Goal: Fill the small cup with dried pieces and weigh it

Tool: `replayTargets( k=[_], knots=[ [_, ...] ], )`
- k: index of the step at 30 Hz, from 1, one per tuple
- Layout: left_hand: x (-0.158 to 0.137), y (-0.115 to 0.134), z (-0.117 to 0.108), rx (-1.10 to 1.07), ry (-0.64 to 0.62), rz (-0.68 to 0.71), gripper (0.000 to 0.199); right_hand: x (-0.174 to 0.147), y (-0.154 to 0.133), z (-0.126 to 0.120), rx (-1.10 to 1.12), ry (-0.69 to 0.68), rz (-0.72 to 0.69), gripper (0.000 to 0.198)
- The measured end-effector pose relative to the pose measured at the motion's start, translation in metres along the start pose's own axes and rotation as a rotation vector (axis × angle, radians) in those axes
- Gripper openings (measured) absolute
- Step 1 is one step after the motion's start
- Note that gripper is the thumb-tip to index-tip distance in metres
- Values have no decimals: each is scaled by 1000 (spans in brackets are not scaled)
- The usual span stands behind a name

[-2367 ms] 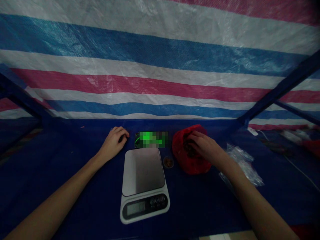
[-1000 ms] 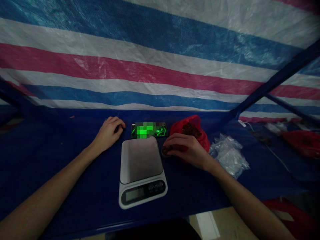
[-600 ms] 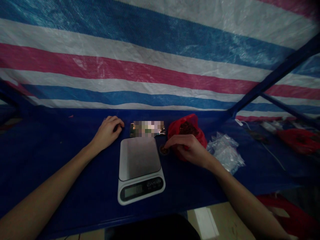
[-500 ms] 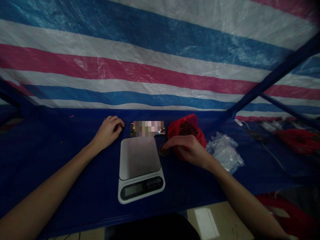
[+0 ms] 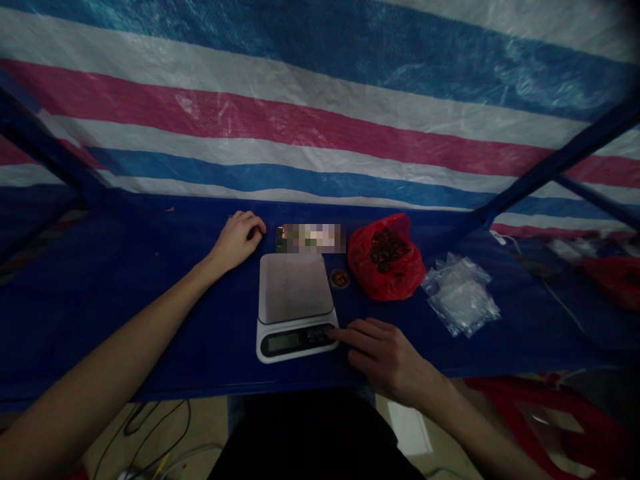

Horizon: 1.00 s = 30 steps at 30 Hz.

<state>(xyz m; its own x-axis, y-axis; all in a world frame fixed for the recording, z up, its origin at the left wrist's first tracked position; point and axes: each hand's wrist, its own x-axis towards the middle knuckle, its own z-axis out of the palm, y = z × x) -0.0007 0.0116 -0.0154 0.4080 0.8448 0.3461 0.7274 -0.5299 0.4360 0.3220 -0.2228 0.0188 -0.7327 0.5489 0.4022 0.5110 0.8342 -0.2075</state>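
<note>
A white kitchen scale (image 5: 295, 290) with a metal plate stands on the blue table. My right hand (image 5: 387, 357) is at its front right corner, index finger stretched out onto the buttons beside the display; it holds nothing. To the far left of the scale, my left hand (image 5: 239, 240) rests on the table with loosely bent fingers and a gap between thumb and fingertips. A small round dish (image 5: 340, 279) with brown pieces in it sits against the scale's right side. Beyond it, a red plastic bag (image 5: 400, 277) stands open, filled with small dark brown pieces.
Behind the scale lies a phone (image 5: 281, 241), its screen blurred out. Several clear plastic bags (image 5: 463, 297) are piled on the right. A striped tarp (image 5: 300, 147) hangs behind the table (image 5: 210, 353), between blue frame bars. Cables (image 5: 160, 427) run across the floor.
My right hand has moved from the small round dish, toward me, to the scale's buttons. My left hand stays resting on the table. The whole view has shifted slightly.
</note>
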Motion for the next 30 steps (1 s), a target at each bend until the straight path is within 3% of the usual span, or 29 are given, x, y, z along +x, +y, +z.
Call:
replayTargets(
  k=[8,11,19,22,25,30],
  knots=[
    [-1,3,-3,-7,-13,5,18,-1,-2,3,17,-17,114,33],
    [0,3,-3,-13,-9,4,17,3,0,4,71,37,98,32],
    [-1,1,0,9,6,15,19,10,-16,16,-66,154,12,29],
    [-1,2,1,15,14,13,19,16,-9,7,-181,199,140,27],
    [-1,1,2,18,17,20,18,26,12,-1,-276,197,347,38],
    [-2,1,2,21,14,41,18,41,48,-1,-171,88,496,51]
  ],
)
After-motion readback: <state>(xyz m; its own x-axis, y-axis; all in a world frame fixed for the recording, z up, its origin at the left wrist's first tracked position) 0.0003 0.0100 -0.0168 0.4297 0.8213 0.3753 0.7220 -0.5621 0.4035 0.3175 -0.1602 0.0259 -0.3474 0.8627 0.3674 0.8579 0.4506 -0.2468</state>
